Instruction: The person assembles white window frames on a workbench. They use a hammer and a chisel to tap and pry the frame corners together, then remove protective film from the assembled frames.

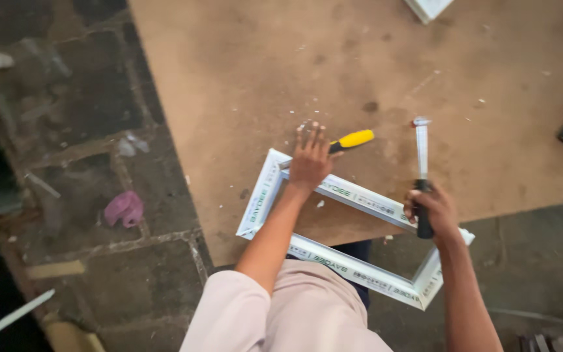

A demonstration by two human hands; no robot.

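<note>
Brown board (373, 58) | left hand (309, 158) flat on white frame (360, 195) | right hand (433, 212) gripping chisel (421, 169)

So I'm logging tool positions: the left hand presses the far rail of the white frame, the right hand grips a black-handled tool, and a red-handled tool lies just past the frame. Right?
Not quite: the head view shows the handle of the tool lying past the white frame is yellow, not red. The rest stands: the left hand presses the far rail, and the right hand grips the black-handled tool.
</note>
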